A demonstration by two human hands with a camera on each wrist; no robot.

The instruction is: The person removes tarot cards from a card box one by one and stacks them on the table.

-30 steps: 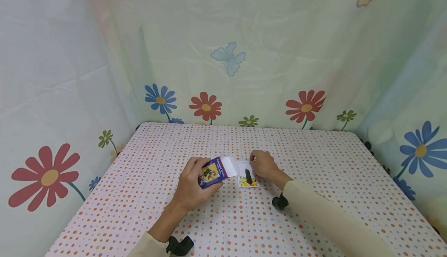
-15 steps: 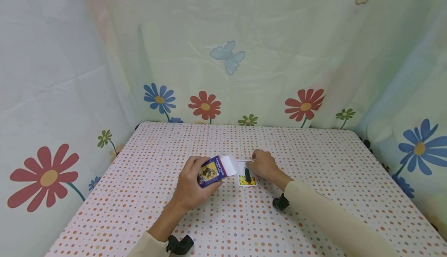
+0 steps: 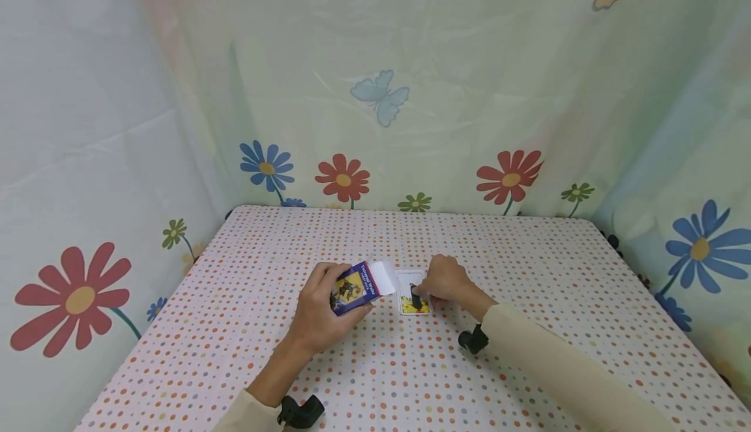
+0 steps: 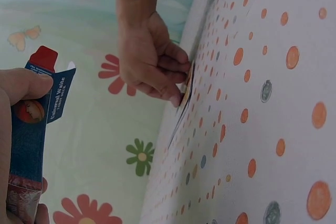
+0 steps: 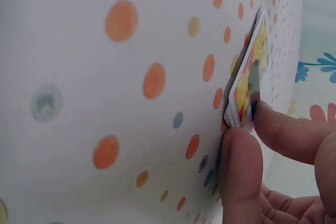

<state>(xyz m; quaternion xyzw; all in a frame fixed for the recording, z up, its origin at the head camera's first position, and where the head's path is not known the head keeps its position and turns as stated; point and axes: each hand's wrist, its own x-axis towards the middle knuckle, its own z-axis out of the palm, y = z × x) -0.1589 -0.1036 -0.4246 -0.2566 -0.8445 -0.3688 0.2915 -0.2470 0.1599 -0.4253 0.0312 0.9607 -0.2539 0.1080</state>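
My left hand (image 3: 323, 311) holds a purple tarot card box (image 3: 354, 288) tilted above the table, its white flap open toward the right. In the left wrist view the box (image 4: 30, 140) shows its side, with the thumb across it. A small stack of tarot cards (image 3: 411, 306) lies face up on the table, right of the box flap. At the stack's right edge is my right hand (image 3: 448, 279). In the right wrist view its thumb meets the edge of the cards (image 5: 245, 87) while the index finger rests on the top one, pinching them.
A dotted cloth (image 3: 381, 380) covers the table. Behind it hangs a curtain (image 3: 457, 93) printed with flowers and butterflies, with more curtain at both sides. Each wrist wears a black camera mount, such as the right one (image 3: 473, 339).
My right hand has shifted from the upper right corner of the cards down along their right edge, its fingers now lower on the stack. The left hand keeps the box nearly still.
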